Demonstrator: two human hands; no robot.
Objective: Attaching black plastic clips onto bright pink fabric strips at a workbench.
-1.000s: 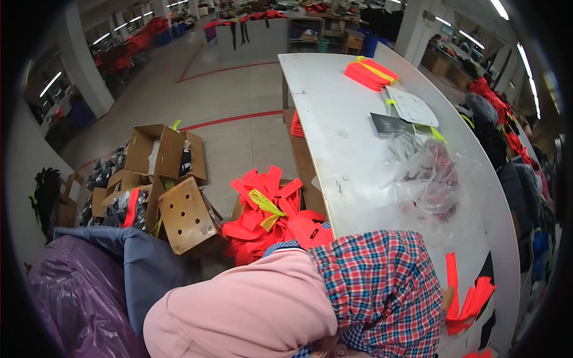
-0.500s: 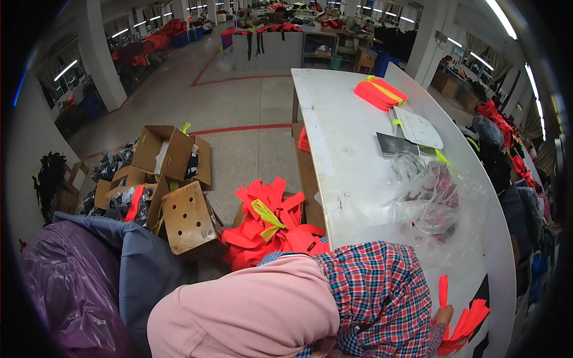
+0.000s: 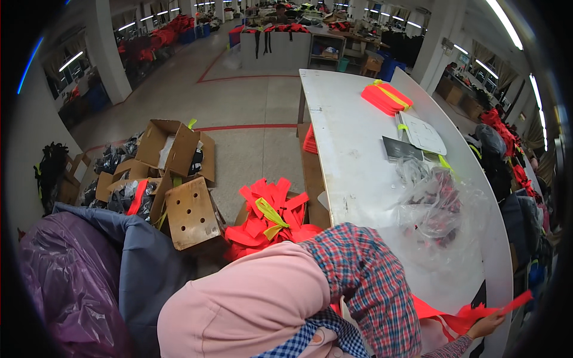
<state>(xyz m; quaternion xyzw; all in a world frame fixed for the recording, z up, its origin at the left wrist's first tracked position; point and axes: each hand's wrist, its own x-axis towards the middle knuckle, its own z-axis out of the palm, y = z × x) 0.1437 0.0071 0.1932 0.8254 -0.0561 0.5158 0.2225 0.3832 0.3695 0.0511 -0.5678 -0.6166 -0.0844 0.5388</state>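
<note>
At the lower right, my right hand (image 3: 486, 325) is closed on a red-orange fabric strip (image 3: 462, 316), near the table's right edge. The strip stretches from beside my plaid sleeve (image 3: 382, 280) to beyond the hand, its end pointing up to the right. A dark piece (image 3: 479, 295) shows behind it. My left arm, in pink (image 3: 250, 292) with a plaid sleeve over the forearm, bends across the bottom, and its hand is out of sight. Just past my elbow lies a bundle of red-orange strips (image 3: 268, 224) tied with yellow ribbon (image 3: 273, 216).
On the white table (image 3: 352, 161) are a stack of red-orange pieces (image 3: 387, 98), a white panel (image 3: 422, 134), a dark booklet (image 3: 401, 148) and a clear plastic bag (image 3: 439, 203). Cardboard boxes (image 3: 170, 149), a wooden box (image 3: 192, 215) and a purple plastic bag (image 3: 71, 286) crowd the left.
My right hand has moved right, toward the table edge, pulling the red-orange strip out sideways. My left forearm has shifted left, and the view has moved slightly.
</note>
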